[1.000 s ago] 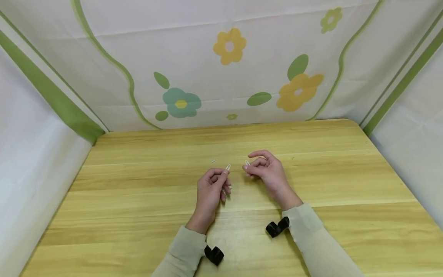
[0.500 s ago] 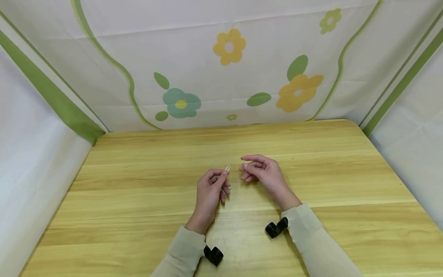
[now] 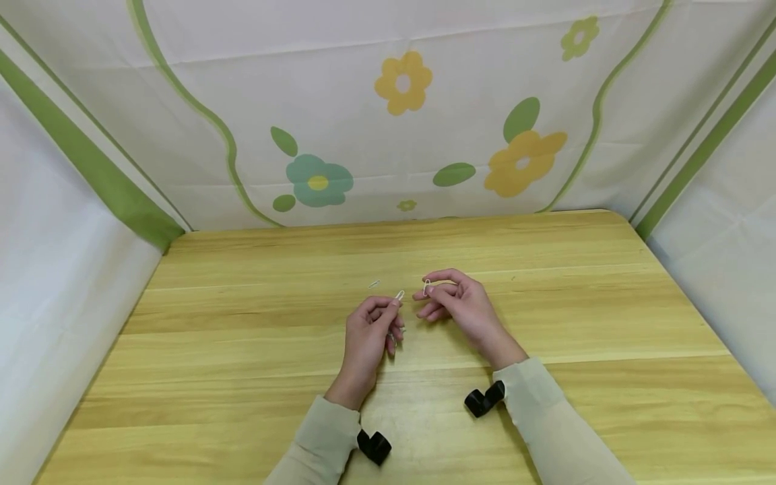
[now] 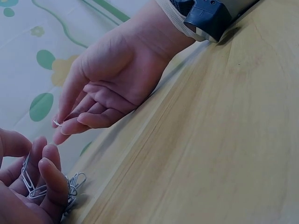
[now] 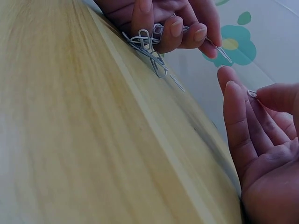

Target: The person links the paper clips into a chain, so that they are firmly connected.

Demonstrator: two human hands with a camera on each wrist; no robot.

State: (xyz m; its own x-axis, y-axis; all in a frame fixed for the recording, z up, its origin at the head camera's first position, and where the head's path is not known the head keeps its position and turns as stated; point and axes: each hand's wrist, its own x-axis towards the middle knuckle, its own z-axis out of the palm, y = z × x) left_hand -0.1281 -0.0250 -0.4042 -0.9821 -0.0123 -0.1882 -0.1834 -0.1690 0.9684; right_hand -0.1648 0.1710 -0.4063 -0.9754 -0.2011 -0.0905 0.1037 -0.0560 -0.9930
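Note:
My left hand (image 3: 366, 333) pinches a white paper clip (image 3: 399, 294) between thumb and index finger, one looped end sticking out past the fingertips. From that clip, linked paper clips (image 5: 148, 42) run through the left fingers and bunch beneath them, as the right wrist view shows. Just to the right, my right hand (image 3: 469, 310) pinches a single paper clip (image 3: 427, 287) with the thumb against a finger. In the right wrist view only a small loop of this clip (image 5: 252, 94) shows. A gap separates the two pinched clips.
One loose paper clip (image 3: 374, 284) lies on the wooden table (image 3: 230, 337), beyond the left hand. A flower-printed white cloth (image 3: 339, 108) hangs behind the table's far edge. Black wrist cameras are strapped at both sleeves.
My right hand has moved slightly left, towards the left hand, and its fingers have shifted round the paper clip, which sits at another angle. The left hand stays nearly still.

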